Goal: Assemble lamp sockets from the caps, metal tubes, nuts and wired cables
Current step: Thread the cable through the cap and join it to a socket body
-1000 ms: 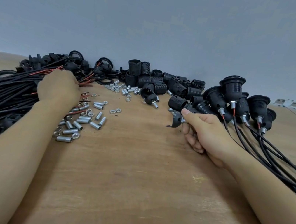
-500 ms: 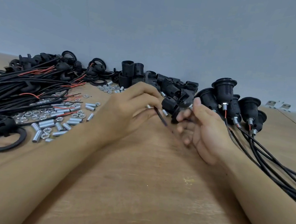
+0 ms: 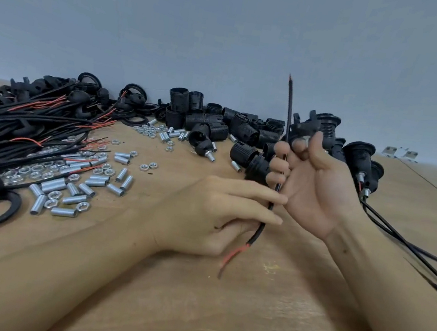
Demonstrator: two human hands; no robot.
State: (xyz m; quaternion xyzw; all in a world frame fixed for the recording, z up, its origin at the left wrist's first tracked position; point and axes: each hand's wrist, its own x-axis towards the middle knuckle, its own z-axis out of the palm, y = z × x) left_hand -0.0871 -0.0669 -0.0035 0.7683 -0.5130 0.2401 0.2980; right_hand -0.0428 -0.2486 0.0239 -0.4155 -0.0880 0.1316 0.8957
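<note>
Left hand [image 3: 212,216] pinching thin black cable [image 3: 283,135], right hand [image 3: 311,185] gripping ribbed cap [image 3: 304,129]

A wooden table [image 3: 257,329] carries everything in view. A grey-blue wall [image 3: 234,24] rises behind its far edge. Two small pale items [image 3: 401,153], too small to identify, lie near the far right edge.
</note>
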